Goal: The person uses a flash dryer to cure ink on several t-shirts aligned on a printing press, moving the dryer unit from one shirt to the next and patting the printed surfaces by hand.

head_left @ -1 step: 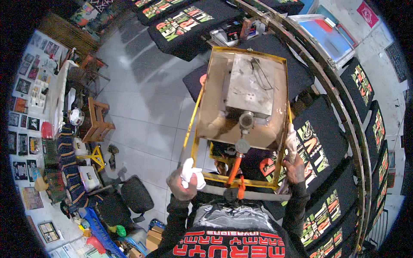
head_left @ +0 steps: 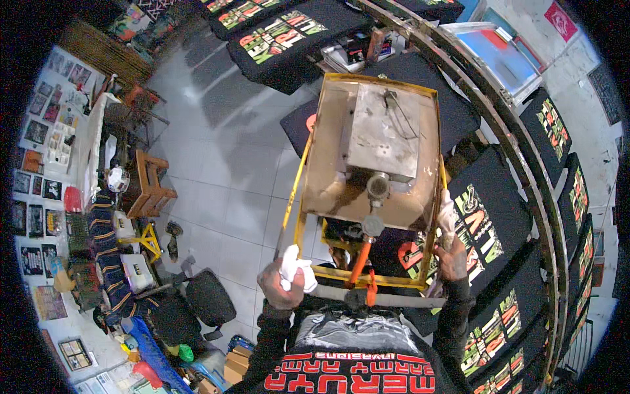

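Observation:
A yellow metal frame [head_left: 357, 274] stands in front of me, carrying a wide brownish panel [head_left: 321, 187] with a grey metal box [head_left: 384, 131] on top. From the box a round metal fitting [head_left: 378, 186] leads to an orange hose [head_left: 359, 262] that runs back toward my body. My left hand [head_left: 283, 284] is closed around a white cloth [head_left: 293, 266] at the frame's near left corner. On the right side, my right hand [head_left: 451, 259] grips the frame's side rail, with a whitish cloth [head_left: 447, 213] just beyond the fingers.
Black printed shirts [head_left: 482, 223] lie on boards along a curved metal rail [head_left: 525, 148] at right, and more [head_left: 275, 43] at the far side. To the left are a wooden stool [head_left: 149, 184], a black chair [head_left: 210, 299] and a yellow stand [head_left: 147, 241] on the tiled floor [head_left: 230, 177].

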`<action>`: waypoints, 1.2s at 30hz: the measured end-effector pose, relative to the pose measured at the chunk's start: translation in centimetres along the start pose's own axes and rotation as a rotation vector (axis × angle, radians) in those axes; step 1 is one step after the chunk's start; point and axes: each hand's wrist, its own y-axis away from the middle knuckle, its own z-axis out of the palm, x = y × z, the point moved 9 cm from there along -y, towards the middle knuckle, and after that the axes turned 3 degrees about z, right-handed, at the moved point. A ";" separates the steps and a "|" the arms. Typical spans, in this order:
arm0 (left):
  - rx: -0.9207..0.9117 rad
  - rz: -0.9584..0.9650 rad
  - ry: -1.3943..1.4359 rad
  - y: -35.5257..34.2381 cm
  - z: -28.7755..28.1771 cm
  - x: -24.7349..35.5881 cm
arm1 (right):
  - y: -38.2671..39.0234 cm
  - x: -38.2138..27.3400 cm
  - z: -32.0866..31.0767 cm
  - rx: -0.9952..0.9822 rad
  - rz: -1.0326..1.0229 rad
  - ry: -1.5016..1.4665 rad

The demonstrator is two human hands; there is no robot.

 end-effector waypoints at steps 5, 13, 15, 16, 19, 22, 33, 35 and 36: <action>-0.112 0.045 -0.169 1.1 -0.3 3.7 | 0.8 -0.6 -0.3 -0.082 0.046 0.017; -0.071 0.031 -0.011 -5.6 0.4 6.6 | 0.4 -1.3 -0.7 -0.085 0.031 -0.083; -0.061 -0.143 0.425 -8.2 2.6 4.4 | 0.1 -0.5 -0.4 -0.062 -0.053 -0.051; -0.186 -0.296 0.559 -9.7 4.9 4.2 | -0.2 1.2 -0.2 -0.041 -0.052 -0.042; -0.340 -0.634 1.069 -9.1 11.0 3.5 | -0.4 2.3 0.4 -0.176 0.114 -0.037; -0.309 -0.610 1.169 -8.7 14.8 3.3 | -0.2 0.1 0.1 -0.123 -0.062 -0.138; -0.030 0.221 -0.025 -12.7 13.5 7.2 | 0.6 -3.4 -0.7 -0.118 -0.063 -0.160; -0.037 0.217 0.072 -13.2 14.1 7.4 | 0.8 -4.8 -1.4 -0.137 -0.039 -0.157; -0.008 0.243 0.098 -13.8 14.1 6.6 | 0.7 -4.3 -1.1 -0.160 -0.027 -0.134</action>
